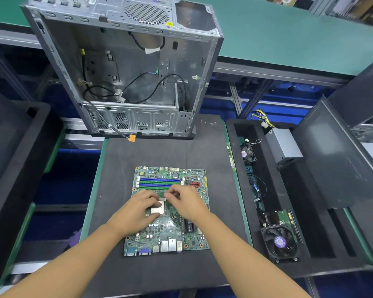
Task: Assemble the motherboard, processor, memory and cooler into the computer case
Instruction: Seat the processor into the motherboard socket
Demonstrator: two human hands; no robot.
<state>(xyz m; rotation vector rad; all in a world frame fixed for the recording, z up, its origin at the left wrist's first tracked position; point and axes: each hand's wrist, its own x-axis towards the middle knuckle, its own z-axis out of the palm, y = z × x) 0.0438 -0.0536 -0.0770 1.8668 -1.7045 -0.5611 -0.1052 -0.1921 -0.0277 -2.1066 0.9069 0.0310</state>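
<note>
Under your two hands, the motherboard (194,237) lies flat on the dark mat (121,168), its port row toward you. Both of your forearms come in from the near edge and converge over the middle of the board, wrists held low. Your left hand (138,208) is palm down with the fingers bent, and their tips rest on the silvery processor (157,210), which sits in the board just right of that hand. Whether your left thumb grips the chip's edge or the fingers only press on it cannot be told, since the hand covers that side. Your right hand (186,201) is curled tight, knuckles up. Its thumb and forefinger meet in a pinch at the processor's far corner, just beside your left fingertips. Just beyond both hands run the blue and green memory slots (157,182). Farther past your hands stands the open computer case (125,67), with loose black cables hanging inside. Well out to the right of your right hand is a black tray (274,186). It holds the cooler (280,241) at its near end, with a small fan (248,153) and a grey power supply (283,145) farther back.
</note>
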